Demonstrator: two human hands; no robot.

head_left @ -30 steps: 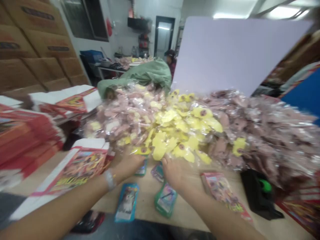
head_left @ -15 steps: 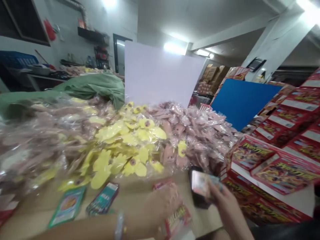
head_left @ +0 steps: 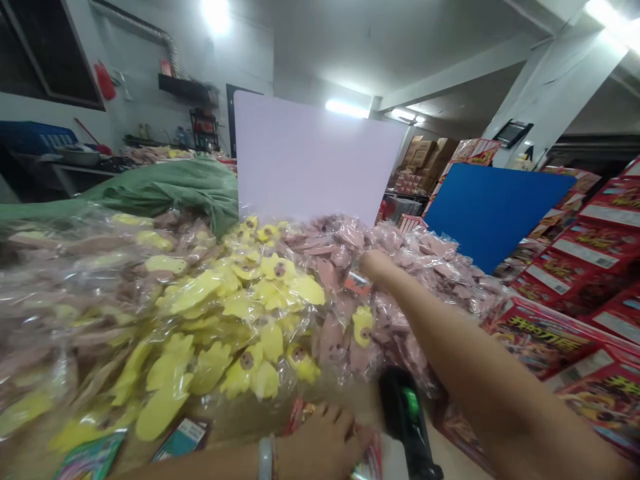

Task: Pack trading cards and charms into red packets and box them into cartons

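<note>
My left hand [head_left: 320, 440] lies palm down at the table's front, fingers spread over red printed packets [head_left: 367, 460]. Beyond it, my right hand [head_left: 375, 265] is stretched out over the pile of pink, plastic-wrapped cut-outs [head_left: 330, 277], its fingers closed and partly hidden. A small orange-and-white card [head_left: 358, 283] shows at those fingertips. A black handheld device [head_left: 400, 393] with a green light stands between the left hand and the right forearm. Yellow wrapped cut-outs [head_left: 270, 297] are heaped left of the pink ones.
Two green-edged cards or packs, one green [head_left: 93, 457] and one teal [head_left: 183, 437], lie at front left. Red printed boxes [head_left: 545, 333] are stacked on the right. A white board [head_left: 315, 160] and a blue board [head_left: 495, 207] stand behind the heap, beside a green cloth [head_left: 165, 190].
My right hand has moved forward and left from beside the black device to above the pink pile. My left hand stays on the red packets. The camera view has shifted.
</note>
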